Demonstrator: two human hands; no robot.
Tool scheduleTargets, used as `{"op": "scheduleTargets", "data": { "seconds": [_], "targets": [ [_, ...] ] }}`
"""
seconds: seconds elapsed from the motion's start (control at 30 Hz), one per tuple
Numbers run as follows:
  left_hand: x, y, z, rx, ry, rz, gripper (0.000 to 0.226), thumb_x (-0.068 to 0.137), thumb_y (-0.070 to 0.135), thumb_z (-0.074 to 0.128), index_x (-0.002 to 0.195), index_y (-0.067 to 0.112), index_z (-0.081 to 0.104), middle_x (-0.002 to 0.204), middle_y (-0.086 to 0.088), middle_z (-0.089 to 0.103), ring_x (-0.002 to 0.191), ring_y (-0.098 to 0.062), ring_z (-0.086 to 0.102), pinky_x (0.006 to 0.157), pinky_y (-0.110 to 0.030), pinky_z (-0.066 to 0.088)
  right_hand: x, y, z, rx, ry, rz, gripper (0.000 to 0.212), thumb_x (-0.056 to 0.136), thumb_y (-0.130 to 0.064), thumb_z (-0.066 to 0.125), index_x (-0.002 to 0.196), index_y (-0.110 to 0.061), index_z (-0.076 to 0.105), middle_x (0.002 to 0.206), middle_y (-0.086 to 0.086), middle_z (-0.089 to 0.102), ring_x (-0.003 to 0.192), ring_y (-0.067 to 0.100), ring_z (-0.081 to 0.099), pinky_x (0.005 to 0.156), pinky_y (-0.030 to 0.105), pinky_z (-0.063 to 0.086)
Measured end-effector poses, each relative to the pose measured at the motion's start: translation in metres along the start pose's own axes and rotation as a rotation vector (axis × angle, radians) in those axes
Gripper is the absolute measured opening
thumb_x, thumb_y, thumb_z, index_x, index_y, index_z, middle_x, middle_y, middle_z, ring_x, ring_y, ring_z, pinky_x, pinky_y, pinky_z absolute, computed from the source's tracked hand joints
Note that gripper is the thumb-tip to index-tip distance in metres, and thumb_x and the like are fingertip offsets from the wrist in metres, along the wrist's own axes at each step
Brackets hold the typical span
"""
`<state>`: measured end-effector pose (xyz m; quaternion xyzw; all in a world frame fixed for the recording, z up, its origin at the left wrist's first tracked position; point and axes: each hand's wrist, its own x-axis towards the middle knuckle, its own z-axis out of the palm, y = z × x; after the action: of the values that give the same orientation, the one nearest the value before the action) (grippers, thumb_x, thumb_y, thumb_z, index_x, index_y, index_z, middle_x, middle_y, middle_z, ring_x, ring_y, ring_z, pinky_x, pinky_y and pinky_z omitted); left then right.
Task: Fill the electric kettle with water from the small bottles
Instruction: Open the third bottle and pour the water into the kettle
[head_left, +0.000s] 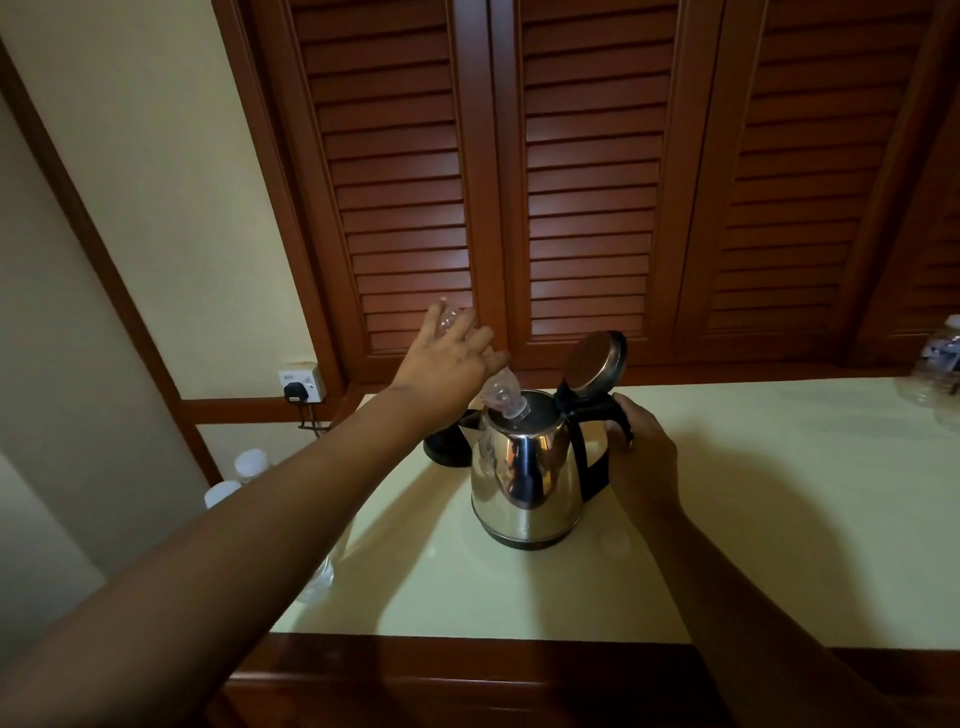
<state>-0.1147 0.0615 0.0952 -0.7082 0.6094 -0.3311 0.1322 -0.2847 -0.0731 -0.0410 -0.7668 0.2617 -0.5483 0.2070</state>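
A shiny steel electric kettle stands on the pale counter with its lid flipped up. My left hand grips a small clear plastic bottle turned upside down, its neck inside the kettle's mouth. My right hand is wrapped around the kettle's black handle on the right side. The bottle's base pokes out above my left fingers.
The black kettle base sits just behind and left of the kettle. Two capped bottles stand at the counter's left edge, under my left arm. Another bottle is at the far right. A wall socket with a plug is on the left.
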Motion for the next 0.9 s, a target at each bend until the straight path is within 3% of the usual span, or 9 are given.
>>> {"op": "scheduleTargets", "data": {
  "seconds": [0.63,0.77,0.9],
  "targets": [
    [0.001,0.003,0.009,-0.040,0.053,-0.023,0.066,0.088,0.019,0.056,0.146,0.032,0.027,0.146,-0.006,0.033,0.143,-0.034,0.012,0.113,-0.061,-0.001,0.000,0.002,-0.001,-0.040,-0.025,-0.001,0.058,0.088,-0.053,0.022,0.104,-0.013,0.061,0.094,-0.002,0.065,0.086,0.004,0.055,0.073,-0.002,0.035],
    [-0.009,0.005,0.019,-0.195,0.062,-0.139,0.068,0.084,0.022,0.062,0.144,0.033,0.031,0.145,-0.004,0.035,0.141,-0.031,0.016,0.113,-0.059,0.002,0.000,0.004,-0.001,-0.030,-0.034,0.000,0.057,0.087,-0.052,0.023,0.105,-0.013,0.061,0.096,0.000,0.066,0.088,0.006,0.058,0.074,-0.001,0.036],
    [-0.026,0.014,0.034,-0.492,0.056,-0.398,0.064,0.086,0.034,0.062,0.143,0.031,0.035,0.143,-0.001,0.040,0.136,-0.027,0.026,0.114,-0.055,0.011,0.000,0.006,-0.001,-0.006,-0.048,-0.005,0.062,0.087,-0.056,0.021,0.107,-0.012,0.061,0.095,-0.001,0.065,0.089,0.007,0.060,0.076,0.003,0.040]
  ]
}}
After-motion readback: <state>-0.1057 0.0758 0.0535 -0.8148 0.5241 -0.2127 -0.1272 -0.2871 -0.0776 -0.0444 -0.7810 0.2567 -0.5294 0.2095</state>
